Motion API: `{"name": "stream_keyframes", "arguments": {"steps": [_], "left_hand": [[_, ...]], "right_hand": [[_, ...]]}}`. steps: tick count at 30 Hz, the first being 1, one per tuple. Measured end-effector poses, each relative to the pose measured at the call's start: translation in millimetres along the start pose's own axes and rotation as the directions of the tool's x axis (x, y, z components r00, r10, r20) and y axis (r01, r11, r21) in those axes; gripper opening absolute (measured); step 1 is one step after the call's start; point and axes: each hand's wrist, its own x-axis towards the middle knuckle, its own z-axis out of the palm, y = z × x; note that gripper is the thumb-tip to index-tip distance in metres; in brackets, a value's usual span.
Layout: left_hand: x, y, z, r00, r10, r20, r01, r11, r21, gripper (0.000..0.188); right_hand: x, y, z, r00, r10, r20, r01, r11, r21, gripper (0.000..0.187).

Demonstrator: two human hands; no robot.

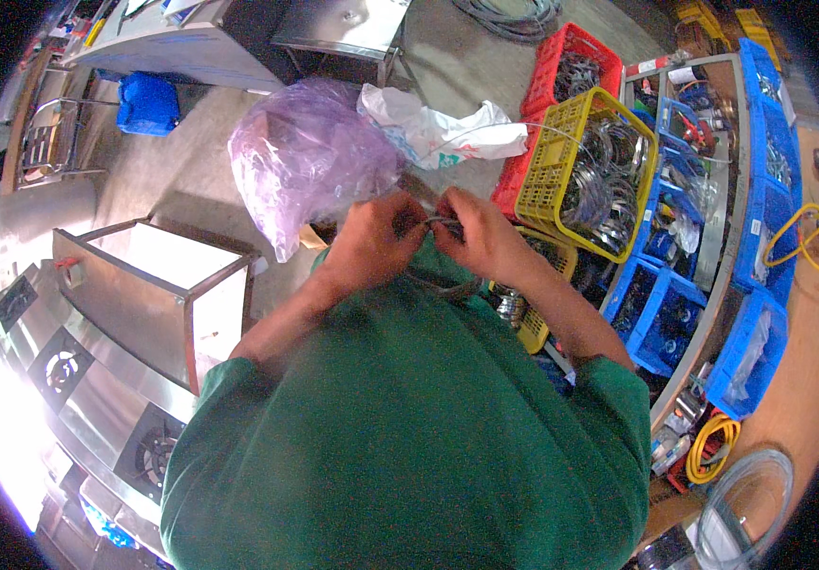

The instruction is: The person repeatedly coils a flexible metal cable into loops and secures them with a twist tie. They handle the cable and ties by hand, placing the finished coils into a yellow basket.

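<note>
Close in front of my chest, my left hand (376, 242) and my right hand (483, 237) are drawn together with bent fingers. Both pinch a thin dark grey cable (444, 221), a short piece of which bridges the fingertips. Lower down, a loop of similar grey line hangs before my green shirt (409, 418); whether it is cable or tube I cannot tell. Just beyond my hands sits a large, translucent purple plastic bag (310, 152), bulging and crumpled. A white plastic bag (457, 128) with coloured print lies against its right side.
To the right, a yellow crate (535, 195) holds coiled metal rings, beside a red crate (547, 71) of metal parts. Blue bins (666, 328) line a metal rack. On the left stand an open metal box frame (129, 294) and a steel counter with burners (63, 366).
</note>
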Motion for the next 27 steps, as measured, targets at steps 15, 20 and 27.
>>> {"name": "stream_keyframes", "arguments": {"steps": [15,20,27], "left_hand": [[-1,13,11,0.978,0.187,-0.088,-0.189,0.982,-0.006,0.016],[-21,28,6,0.927,0.369,-0.063,-0.363,0.927,0.091,0.02],[-33,36,0,0.809,0.569,-0.15,-0.555,0.822,0.125,0.028]], "right_hand": [[-13,-19,-12,0.989,0.144,-0.034,-0.147,0.978,-0.146,0.027],[-24,-47,-37,0.986,0.093,0.139,-0.061,0.975,-0.215,0.029],[-35,-58,-35,0.981,-0.184,0.062,0.194,0.932,-0.305,0.033]]}}
